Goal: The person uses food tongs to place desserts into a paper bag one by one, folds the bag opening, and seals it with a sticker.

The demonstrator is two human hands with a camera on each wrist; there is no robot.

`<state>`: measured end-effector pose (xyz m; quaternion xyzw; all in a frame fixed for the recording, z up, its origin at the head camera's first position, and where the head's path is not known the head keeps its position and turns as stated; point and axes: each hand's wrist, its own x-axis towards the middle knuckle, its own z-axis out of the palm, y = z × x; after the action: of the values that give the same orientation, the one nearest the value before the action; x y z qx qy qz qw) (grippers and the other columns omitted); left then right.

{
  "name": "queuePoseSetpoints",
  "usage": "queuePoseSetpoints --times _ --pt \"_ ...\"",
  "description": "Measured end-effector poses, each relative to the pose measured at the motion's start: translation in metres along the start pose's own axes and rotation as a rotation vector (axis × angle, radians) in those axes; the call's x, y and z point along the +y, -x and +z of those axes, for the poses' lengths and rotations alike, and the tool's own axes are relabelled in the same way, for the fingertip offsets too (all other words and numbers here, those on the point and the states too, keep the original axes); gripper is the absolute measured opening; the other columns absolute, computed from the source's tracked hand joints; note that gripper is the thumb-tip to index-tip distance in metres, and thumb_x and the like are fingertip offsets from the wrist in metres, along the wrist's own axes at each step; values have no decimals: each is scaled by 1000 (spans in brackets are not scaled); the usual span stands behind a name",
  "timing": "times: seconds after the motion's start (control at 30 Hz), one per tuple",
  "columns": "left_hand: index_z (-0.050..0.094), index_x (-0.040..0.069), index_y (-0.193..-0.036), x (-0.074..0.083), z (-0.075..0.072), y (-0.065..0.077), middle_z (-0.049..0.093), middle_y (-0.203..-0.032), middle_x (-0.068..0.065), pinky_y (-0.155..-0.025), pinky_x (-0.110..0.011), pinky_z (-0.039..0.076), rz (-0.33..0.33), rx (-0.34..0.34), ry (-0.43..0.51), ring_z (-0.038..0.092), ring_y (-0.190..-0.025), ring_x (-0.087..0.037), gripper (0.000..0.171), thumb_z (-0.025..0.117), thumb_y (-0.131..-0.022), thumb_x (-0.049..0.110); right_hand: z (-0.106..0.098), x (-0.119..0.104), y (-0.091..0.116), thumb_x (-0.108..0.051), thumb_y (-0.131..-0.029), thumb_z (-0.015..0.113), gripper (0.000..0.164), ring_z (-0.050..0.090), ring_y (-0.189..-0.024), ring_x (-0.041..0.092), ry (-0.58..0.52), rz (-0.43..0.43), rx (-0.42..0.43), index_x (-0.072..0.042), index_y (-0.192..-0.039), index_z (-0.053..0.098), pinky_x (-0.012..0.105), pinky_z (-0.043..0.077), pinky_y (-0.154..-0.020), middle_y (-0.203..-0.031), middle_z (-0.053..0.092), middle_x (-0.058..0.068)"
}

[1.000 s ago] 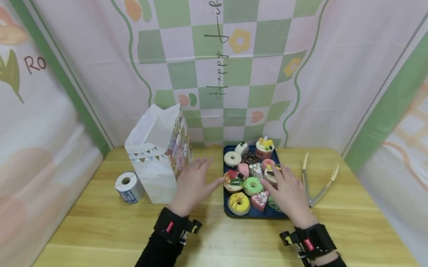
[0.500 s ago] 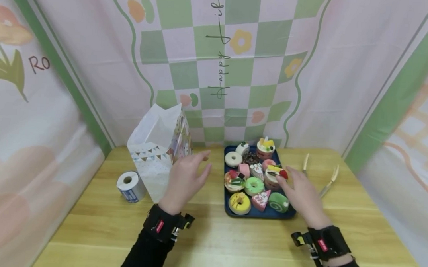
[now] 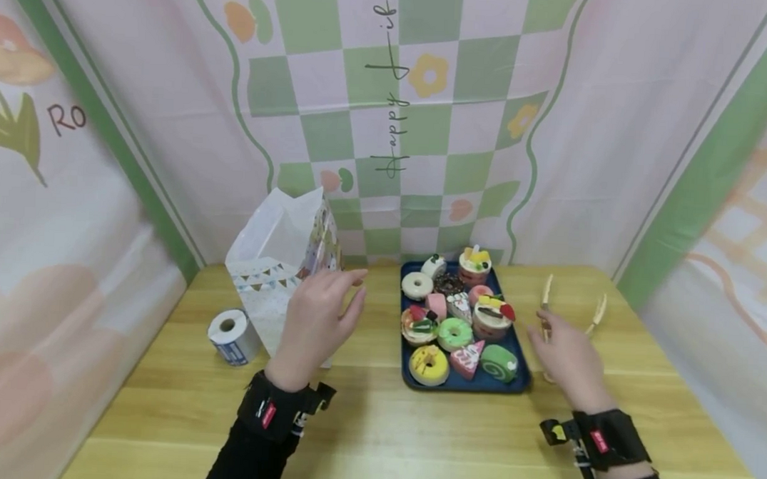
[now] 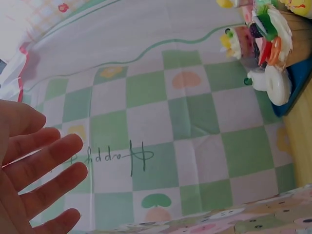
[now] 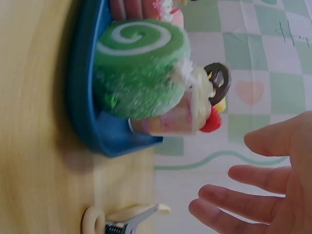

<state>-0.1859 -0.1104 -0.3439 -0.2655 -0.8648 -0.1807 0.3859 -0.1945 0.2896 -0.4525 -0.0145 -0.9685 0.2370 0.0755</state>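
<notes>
My left hand [image 3: 315, 322] hovers in front of the white paper bag [image 3: 270, 256], its fingers spread loosely and holding nothing in the left wrist view. The bag stands upright with its top open. My right hand [image 3: 570, 358] is over the tongs [image 3: 597, 313] on the right of the table and covers their middle in the head view. In the right wrist view its fingers are apart and empty, with the tongs [image 5: 134, 222] lying beyond them. Between the hands is a dark blue tray [image 3: 410, 375] of toy pastries, among them a green donut [image 3: 455, 333] and a green cake roll [image 3: 499, 363].
A roll of labels [image 3: 233, 336] stands left of the bag. On the tray are also a yellow donut [image 3: 429, 365], a pink cake slice [image 3: 467, 359] and a fruit-topped cup cake [image 3: 492, 317]. A patterned cloth [image 3: 427, 127] hangs right behind the wooden table [image 3: 413, 441].
My right hand has moved right, from over the tray to over the tongs, uncovering the cake roll and cup cake. My left hand has drawn back left and toward me.
</notes>
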Motion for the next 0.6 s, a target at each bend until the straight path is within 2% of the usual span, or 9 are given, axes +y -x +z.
queuePoseSetpoints --times 0.13,0.27,0.4,0.6 --pt "70 10 -113 -5 -5 2 75 -103 -4 -88 -35 54 21 -17 35 68 -95 -19 24 63 -93 22 0 8 0 -53 -100 42 68 60 -108 49 13 34 -5 -1 -144 43 51 52 -70 -133 54 33" --pt "69 9 -114 -11 -10 3 72 -108 -6 -96 -36 51 65 8 74 66 -105 -22 26 67 -89 16 -1 13 0 -56 -99 42 71 64 -97 44 20 53 -11 -1 -143 43 39 49 -57 -134 53 33" --pt "70 8 -114 -14 -16 1 71 -113 -8 -100 -37 50 80 61 94 64 -111 -24 27 69 -87 13 1 18 -1 -59 -97 43 74 63 -99 45 18 66 -10 -1 -143 44 47 49 -62 -137 50 34" --pt "69 6 -114 -20 -25 -1 71 -113 -11 -102 -39 47 30 108 85 63 -112 -27 26 65 -89 14 5 27 -4 -59 -96 45 75 57 -107 50 20 73 -8 2 -140 47 59 47 -74 -136 48 38"
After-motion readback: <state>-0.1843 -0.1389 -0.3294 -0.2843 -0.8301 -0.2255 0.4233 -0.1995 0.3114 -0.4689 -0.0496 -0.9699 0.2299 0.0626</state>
